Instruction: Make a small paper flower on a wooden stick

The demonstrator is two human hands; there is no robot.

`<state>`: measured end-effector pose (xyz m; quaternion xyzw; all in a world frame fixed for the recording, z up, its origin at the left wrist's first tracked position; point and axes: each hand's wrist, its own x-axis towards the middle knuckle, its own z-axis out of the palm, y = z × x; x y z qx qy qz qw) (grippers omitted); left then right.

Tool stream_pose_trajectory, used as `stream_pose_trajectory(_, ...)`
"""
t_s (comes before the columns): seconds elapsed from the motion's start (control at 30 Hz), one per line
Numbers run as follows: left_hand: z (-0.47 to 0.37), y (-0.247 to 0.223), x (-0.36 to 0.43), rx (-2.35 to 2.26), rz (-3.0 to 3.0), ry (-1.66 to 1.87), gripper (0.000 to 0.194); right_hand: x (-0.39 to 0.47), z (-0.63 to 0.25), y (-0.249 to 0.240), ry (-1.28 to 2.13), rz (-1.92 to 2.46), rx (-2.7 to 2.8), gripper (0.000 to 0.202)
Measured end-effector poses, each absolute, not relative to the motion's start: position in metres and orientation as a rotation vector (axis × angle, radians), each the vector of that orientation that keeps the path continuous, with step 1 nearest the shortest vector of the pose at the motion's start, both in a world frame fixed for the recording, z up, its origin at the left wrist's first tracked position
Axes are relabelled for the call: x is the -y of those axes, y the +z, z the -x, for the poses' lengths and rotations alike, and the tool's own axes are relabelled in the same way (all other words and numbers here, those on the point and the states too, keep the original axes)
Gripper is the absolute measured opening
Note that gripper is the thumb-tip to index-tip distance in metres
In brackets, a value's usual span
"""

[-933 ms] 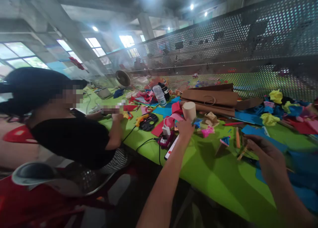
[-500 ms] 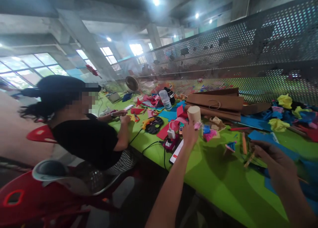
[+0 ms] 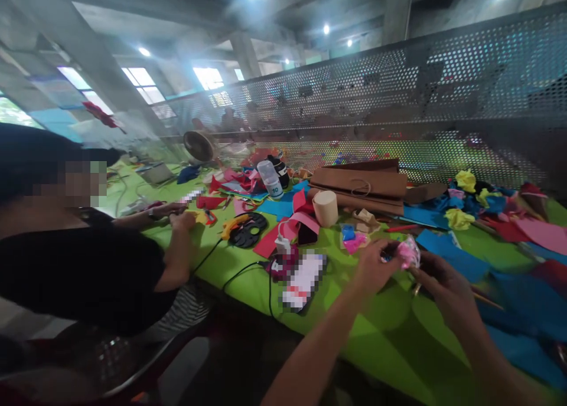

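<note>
A stretch of bare green tabletop (image 3: 385, 341) lay open between the forearms, offering passage from the near edge up to the left hand (image 3: 375, 265) and right hand (image 3: 447, 285), held close together. Farther back, a pale cylinder (image 3: 325, 209), brown sheets (image 3: 358, 185) and an upright perforated screen (image 3: 336, 93) barred the way. A phone (image 3: 305, 281) narrowed the left side; blue sheets (image 3: 452, 251) covered much of the right.

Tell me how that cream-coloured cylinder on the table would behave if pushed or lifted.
The cream-coloured cylinder stands on end on the green table, so a gentle low push would probably slide it. Knocked over, its rounded side would likely let it roll. Its straight wall suggests it may keep its shape when lifted; its weight I can't tell.
</note>
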<state>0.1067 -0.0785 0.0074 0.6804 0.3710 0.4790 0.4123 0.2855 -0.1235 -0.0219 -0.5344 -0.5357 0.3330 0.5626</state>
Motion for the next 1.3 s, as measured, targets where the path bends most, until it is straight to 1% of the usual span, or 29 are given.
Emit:
stream_pose_trajectory(0.1, -0.117, 0.004, 0.081, -0.939, -1.719, 1.208, 0.014, 0.123, -0.290, -0.027, 0.812, 1.276, 1.249, 0.035)
stream_pose_trajectory(0.3, -0.119, -0.004, 0.081, -0.972, -1.722, 1.183, 0.004, 0.123, -0.291, -0.024, 0.673, 1.374, 1.261, 0.023)
stream_pose_trajectory(0.37, -0.118, -0.007, 0.083, -0.948, -1.717, 1.164, 0.007, 0.124, -0.290, -0.022, 0.630, 1.383, 1.270, 0.020)
stream_pose_trajectory(0.53, -0.114, -0.013, 0.089, -0.896, -1.721, 1.079, 0.026, 0.127, -0.287, -0.018, 0.593, 1.383, 1.321, 0.016)
stream_pose_trajectory(0.83, -0.114, -0.009, 0.093, -0.915, -1.720, 1.111, 0.032, 0.132, -0.283, -0.016, 0.379, 1.395, 1.424, 0.004)
stream_pose_trajectory(0.97, -0.116, -0.012, 0.092, -0.917, -1.685, 1.137, 0.028, 0.132, -0.282, -0.013, 0.349, 1.367, 1.463, 0.005)
stream_pose_trajectory(1.1, -0.118, -0.013, 0.092, -0.897, -1.649, 1.203, 0.019, 0.131, -0.283, -0.011, 0.438, 1.340, 1.450, 0.003)
stream_pose_trajectory(1.3, -0.114, -0.012, 0.091, -0.856, -1.668, 1.361, 0.013, 0.131, -0.289, -0.014, 0.686, 1.288, 1.374, 0.020)
